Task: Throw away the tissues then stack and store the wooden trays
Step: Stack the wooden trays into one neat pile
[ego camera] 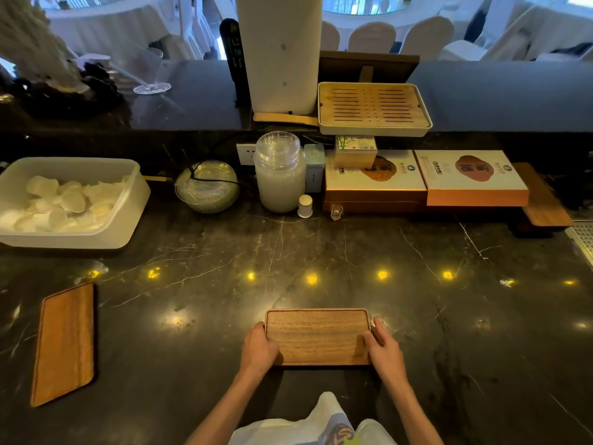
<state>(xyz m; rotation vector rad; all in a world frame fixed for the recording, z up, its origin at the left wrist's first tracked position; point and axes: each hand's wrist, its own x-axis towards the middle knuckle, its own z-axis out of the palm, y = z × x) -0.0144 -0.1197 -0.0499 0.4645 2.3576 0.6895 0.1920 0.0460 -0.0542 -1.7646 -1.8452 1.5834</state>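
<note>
Wooden tray (317, 335), the one nearest the person, is seen lying flat on the dark marble counter (353, 252) at the near centre, its long side running left to right. It is gripped at both short ends: the left hand (259, 348) is closed over the left end, with the fingers curled onto the rim, and the right hand (383, 350) is closed over the right end in the same way. Both bare forearms are seen reaching in from the near edge.

A second wooden tray (64, 343) is laid on the counter at the near left, well apart from the first, with its long side running near to far and slightly tilted in plan. It is touched by neither hand.

Farther back on the left, a white plastic tub (128, 213) is set on the counter, filled with pale round pieces whose nature cannot be told. To its right, a glass bowl (207, 187) and a lidded glass jar (279, 175) are placed near the back wall, with a small white cap-shaped item (305, 206) just beside the jar. Two flat printed boxes (423, 178) are set side by side to the right of the jar.

On the raised ledge beyond, a slatted tea tray (373, 107) is placed beside a tall white cylinder (282, 53). A tilted glass (144, 72) is seen on the ledge at the far left.
</note>
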